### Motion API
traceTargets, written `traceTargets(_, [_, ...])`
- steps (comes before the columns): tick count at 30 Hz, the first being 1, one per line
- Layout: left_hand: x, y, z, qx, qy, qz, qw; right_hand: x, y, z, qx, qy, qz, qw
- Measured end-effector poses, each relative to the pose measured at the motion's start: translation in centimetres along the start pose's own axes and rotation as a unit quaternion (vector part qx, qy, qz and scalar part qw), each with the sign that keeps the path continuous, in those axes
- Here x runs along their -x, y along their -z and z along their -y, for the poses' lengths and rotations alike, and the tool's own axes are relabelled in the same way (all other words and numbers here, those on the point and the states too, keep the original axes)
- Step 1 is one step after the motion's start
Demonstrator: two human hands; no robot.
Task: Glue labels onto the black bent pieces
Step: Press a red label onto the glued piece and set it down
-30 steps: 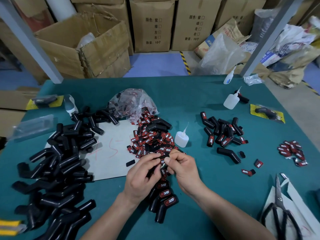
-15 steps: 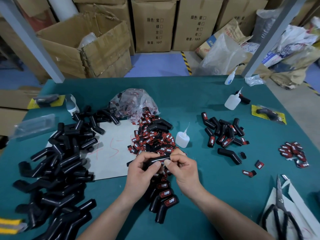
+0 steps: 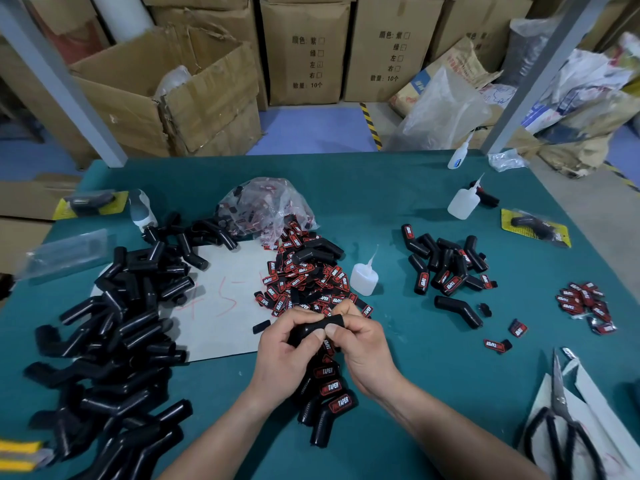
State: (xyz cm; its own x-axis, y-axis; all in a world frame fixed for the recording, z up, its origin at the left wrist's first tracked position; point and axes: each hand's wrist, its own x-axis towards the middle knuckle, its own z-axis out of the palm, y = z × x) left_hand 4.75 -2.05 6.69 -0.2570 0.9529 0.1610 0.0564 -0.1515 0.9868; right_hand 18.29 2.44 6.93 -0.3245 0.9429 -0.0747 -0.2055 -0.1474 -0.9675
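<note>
Broadly, the green table (image 3: 398,188) carried a big pile of black bent pieces (image 3: 114,341) at left and a heap of labels (image 3: 304,275) at centre. Just nearer, the left hand (image 3: 287,362) and right hand (image 3: 367,348) together held a single bent piece (image 3: 313,329), each grip curled round it.

Both hands, left hand (image 3: 289,355) and right hand (image 3: 363,348), grip one black bent piece (image 3: 313,329) above the label pile (image 3: 304,278).

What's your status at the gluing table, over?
Status: left hand and right hand grip one black bent tubular piece, thumbs on top. Nearest white plastic glue bottle stands beyond, untouched. Nothing blocking the hands.
</note>
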Motion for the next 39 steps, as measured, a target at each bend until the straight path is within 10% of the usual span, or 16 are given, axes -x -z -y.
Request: traceTargets(39, [-0.03,0.08,0.4,0.013,0.022,-0.001,1.0,-0.11,0.06,0.05,-0.014,0.007,0.013,1.0])
